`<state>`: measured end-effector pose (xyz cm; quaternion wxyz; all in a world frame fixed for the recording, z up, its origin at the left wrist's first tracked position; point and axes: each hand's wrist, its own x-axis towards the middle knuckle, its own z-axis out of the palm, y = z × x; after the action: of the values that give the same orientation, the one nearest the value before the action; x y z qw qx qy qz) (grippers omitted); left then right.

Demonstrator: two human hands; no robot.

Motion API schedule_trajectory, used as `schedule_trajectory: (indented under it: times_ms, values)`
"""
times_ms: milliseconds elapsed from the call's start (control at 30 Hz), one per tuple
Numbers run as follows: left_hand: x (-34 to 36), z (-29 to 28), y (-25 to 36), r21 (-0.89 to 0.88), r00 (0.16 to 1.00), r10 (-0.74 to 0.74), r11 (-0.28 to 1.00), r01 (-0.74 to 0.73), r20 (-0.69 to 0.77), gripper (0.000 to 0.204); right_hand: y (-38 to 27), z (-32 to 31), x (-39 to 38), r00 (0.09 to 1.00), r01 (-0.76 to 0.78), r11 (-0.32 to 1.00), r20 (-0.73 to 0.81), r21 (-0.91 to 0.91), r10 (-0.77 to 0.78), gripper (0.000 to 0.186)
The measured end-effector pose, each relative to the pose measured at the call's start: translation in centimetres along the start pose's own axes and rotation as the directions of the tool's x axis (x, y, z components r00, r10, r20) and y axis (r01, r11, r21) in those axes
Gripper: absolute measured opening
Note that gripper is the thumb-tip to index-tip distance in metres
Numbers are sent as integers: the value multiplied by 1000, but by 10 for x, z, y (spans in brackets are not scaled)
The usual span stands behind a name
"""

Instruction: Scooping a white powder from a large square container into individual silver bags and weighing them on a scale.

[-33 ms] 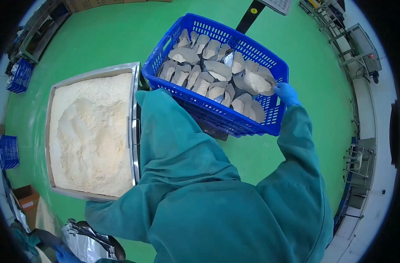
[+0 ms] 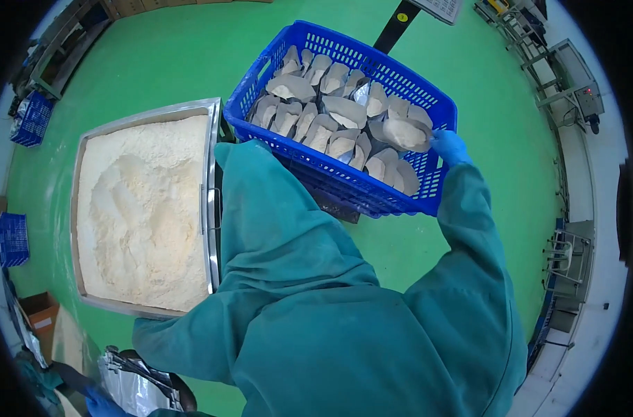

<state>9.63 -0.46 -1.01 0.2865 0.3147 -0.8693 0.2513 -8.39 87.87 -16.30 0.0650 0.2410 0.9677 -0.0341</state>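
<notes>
My right hand [image 2: 450, 146], in a blue glove, is closed at the right end of a blue perforated basket [image 2: 344, 176]. Its fingers pinch the edge of an open grey pouch [image 2: 406, 134] heaped with pale powder. This pouch lies tilted over others in the basket. Rows of similar open grey pouches [image 2: 320, 132] stand there, close together, with powder inside. My left sleeve [image 2: 261, 181] is bent beside the basket's near left corner; my left hand does not show. Left of me, a metal-rimmed tray [image 2: 214, 229] holds pale powder, hollowed in the middle.
A dark post [image 2: 395, 28] with a panel rises behind the basket. At lower left is another gloved hand [image 2: 102, 404], apparently a co-worker's, by a silvery bag [image 2: 136, 389]. A cardboard box [image 2: 42, 313] and small blue baskets [image 2: 13, 240] line the left. Metal equipment [image 2: 570, 83] stands at right.
My right hand and the pouch have shifted slightly to the left. The fingers stay closed on its edge, and the tray and basket look the same.
</notes>
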Motion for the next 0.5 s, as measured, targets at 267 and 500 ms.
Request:
schedule_trajectory:
  times_ms: [267,500]
  values:
    - [2,-4,-11,-169,924,-57,977,129,378,45,-20,19,14,971,152,872,-95,-466,-220,19]
    - [12,23,23,-293,994,26,956,6,105,50,-79,-57,-13,971,13,998,-236,-64,-28,31]
